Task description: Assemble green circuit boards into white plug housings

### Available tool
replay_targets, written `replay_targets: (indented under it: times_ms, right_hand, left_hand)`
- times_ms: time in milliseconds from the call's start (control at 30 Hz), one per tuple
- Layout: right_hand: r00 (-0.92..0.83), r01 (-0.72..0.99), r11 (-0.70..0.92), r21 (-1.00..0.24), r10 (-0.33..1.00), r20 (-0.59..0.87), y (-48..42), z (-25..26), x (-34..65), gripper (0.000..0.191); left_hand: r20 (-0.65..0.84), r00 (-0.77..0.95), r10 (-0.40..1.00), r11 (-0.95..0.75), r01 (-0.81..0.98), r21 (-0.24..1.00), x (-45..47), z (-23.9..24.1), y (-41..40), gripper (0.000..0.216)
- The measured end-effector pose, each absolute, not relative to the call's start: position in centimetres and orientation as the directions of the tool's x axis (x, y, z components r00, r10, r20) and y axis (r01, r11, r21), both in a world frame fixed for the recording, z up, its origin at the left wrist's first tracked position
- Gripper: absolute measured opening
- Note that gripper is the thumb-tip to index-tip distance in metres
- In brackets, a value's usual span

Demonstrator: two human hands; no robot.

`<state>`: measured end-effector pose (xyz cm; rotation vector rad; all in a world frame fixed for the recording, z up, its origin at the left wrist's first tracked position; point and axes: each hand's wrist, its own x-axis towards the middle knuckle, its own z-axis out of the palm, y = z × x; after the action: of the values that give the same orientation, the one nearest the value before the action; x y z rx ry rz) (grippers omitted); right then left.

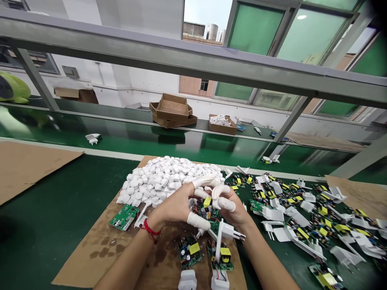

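White finger cots cover several fingertips of both my hands. My left hand is curved, its thumb stretched low and well apart from its fingers, with nothing visibly gripped. My right hand bends its fingers together near the left fingertips; whatever is between them is hidden. Below and between the hands is a green circuit board with a yellow transformer, partly covered. Nearer me are another circuit board with a white plug housing, and a board with a white plug piece across it.
A heap of small white plastic caps lies on stained cardboard. Left of my hand is a green board. Many plug boards and white housings spread over the right side. Cardboard trays stand on the far ledge beneath a metal rail.
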<state>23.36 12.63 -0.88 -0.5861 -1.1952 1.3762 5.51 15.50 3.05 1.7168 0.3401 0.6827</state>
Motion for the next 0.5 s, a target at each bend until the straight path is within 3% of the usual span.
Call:
replay_targets:
  times_ms: [367,500]
  right_hand:
    - [-0.247,-0.402,0.259,-0.878,0.893,0.376,12.27,-0.70,22.67,0.021]
    - [-0.222,-0.390,0.298,-0.871,0.888,0.403,12.44,-0.87,22.39,0.030]
  left_hand:
    - [0.230,0.785,0.575,-0.101,-0.210,0.972,5.60,2.72,15.30,0.119]
    - [0.226,0.780,0.584,-0.021,-0.264,0.964,5.78,2.19,15.51,0.122]
